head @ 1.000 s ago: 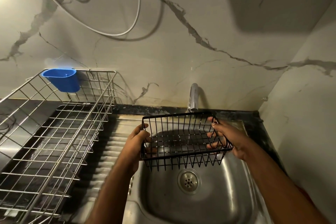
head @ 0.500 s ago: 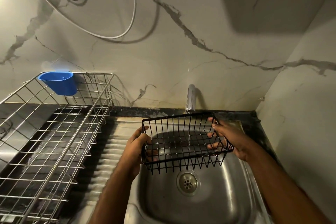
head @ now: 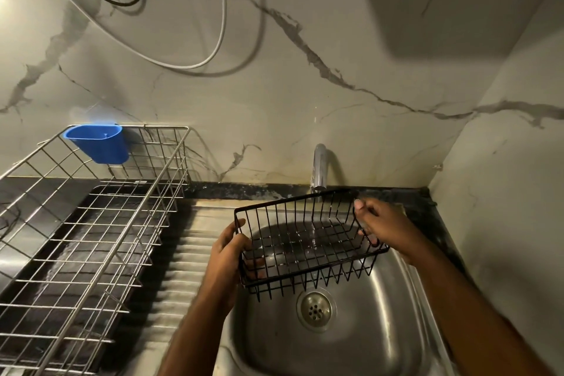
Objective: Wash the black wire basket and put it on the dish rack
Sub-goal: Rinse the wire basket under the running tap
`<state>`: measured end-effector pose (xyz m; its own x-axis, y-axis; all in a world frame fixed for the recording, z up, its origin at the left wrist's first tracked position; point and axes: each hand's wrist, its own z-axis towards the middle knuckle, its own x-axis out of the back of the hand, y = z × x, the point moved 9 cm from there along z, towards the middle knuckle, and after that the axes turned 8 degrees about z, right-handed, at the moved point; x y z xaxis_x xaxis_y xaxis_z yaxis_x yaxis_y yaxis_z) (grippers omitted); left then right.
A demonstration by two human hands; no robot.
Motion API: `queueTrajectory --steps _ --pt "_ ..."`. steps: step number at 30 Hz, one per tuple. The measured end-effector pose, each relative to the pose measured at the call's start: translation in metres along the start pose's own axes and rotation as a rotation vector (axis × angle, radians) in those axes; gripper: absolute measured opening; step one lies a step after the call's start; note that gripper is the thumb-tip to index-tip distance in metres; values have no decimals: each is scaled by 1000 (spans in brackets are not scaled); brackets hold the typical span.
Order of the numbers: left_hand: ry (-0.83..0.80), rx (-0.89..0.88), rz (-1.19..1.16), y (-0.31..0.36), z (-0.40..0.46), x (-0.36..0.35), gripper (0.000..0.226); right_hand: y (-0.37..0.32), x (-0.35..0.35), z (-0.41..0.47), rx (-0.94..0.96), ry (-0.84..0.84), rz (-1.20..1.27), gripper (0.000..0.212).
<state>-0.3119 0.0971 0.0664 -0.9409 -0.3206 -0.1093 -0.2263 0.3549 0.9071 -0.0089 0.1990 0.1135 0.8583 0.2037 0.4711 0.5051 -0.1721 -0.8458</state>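
Note:
The black wire basket [head: 308,238] hangs over the steel sink [head: 381,336], right under the chrome tap [head: 319,168], and a thin stream of water falls through it. My left hand [head: 229,256] grips its left end, thumb over the rim and fingers inside the wires. My right hand [head: 384,229] holds the right end with fingers curled round the rim. The basket tilts slightly, left end lower. The silver wire dish rack [head: 100,241] stands on the counter to the left.
A blue plastic cup [head: 97,143] hangs on the rack's back rim. A ribbed steel drainboard [head: 189,256] lies between rack and sink. The drain [head: 316,308] sits below the basket. Marble walls close in behind and on the right; cables loop overhead.
The basket has stayed under the tap, tilting a little more with its left end lower. Both hands keep their hold.

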Motion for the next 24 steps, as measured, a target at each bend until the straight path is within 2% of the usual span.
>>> queueTrajectory --steps 6,11,24 --pt "64 -15 -52 -17 -8 -3 39 0 -5 -24 0 97 31 53" --pt "75 -34 -56 -17 -16 -8 36 -14 -4 -55 34 209 105 49" --pt "41 -23 -85 -10 -30 -17 25 -3 3 -58 51 278 72 40"
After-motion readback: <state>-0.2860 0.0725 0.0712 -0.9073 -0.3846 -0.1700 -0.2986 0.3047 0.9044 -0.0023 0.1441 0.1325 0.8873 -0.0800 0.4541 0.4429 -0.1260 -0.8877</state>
